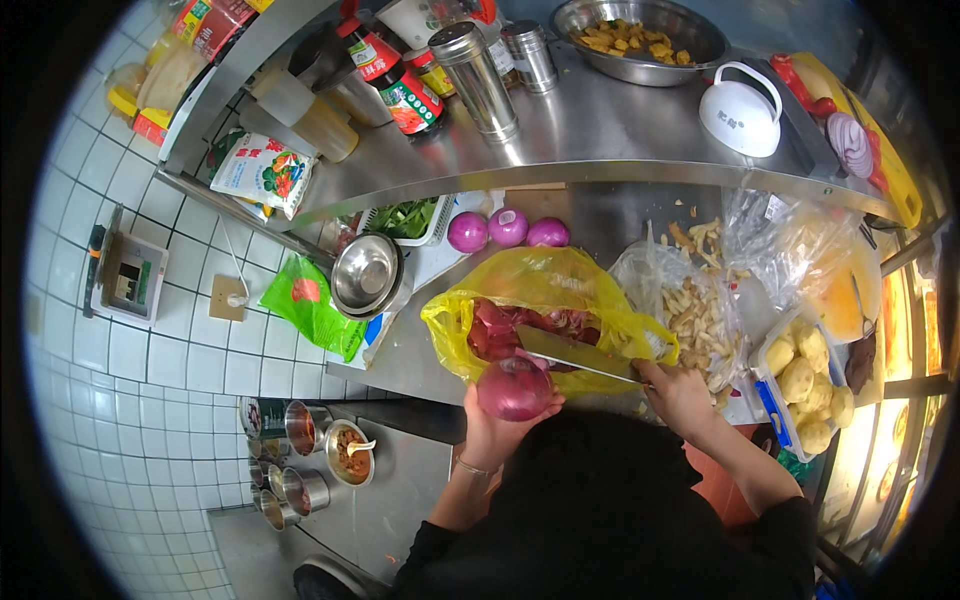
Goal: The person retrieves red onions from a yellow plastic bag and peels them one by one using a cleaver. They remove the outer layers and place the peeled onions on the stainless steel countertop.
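A large red onion rests in my left hand, fingers curled around its lower side. My right hand grips the handle of a kitchen cleaver. The blade reaches leftward, its far end by the top of the onion; whether it cuts into the skin I cannot tell. Beneath the blade, a yellow plastic bag lies open on the steel counter, with red onion skins inside. Behind it three peeled red onions, one of them a whole onion, sit in a row.
Right of the bag lie cut mushroom pieces in clear plastic and a tub of peeled potatoes. Stacked steel bowls stand left. Above runs a steel shelf with shakers, a sauce bottle and a steel basin.
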### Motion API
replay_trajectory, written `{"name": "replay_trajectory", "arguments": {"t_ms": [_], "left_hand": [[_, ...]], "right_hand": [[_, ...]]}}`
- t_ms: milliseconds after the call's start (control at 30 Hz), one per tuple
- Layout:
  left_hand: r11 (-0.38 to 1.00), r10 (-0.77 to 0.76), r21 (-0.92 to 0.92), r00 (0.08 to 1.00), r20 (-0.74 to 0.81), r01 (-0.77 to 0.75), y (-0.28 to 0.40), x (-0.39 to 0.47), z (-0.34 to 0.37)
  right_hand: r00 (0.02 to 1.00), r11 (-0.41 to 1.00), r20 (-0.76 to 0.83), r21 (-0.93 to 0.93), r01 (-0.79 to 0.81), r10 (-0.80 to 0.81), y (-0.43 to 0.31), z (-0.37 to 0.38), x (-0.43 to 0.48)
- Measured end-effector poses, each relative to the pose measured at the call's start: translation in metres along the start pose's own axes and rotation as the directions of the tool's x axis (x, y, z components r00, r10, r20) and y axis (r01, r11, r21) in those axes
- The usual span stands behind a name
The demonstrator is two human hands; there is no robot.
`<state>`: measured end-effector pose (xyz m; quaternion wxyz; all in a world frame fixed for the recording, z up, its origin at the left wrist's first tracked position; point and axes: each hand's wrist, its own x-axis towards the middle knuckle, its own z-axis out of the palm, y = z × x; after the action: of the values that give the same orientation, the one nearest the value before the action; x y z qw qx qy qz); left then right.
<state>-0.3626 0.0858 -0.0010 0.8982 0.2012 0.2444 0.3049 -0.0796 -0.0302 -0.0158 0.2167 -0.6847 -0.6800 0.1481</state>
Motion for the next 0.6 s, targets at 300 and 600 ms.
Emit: {"name": "replay_trajectory", "arguments": {"t_ms": [300, 600], "left_hand": [[0.967, 0.24, 0.113, 0.964, -0.112, -0.228, 0.0, 0.011, -0.002], [0.947, 0.17, 0.228, 0.954, 0.245, -0.227, 0.024, 0.012, 0.005]], "right_hand": [[0.99, 0.99, -0.08, 0.092, -0.107, 0.115, -0.007, -0.02, 0.002], [0.979, 0.967, -0.154, 0.238, -0.093, 0.133, -0.01, -0.023, -0.001]]}}
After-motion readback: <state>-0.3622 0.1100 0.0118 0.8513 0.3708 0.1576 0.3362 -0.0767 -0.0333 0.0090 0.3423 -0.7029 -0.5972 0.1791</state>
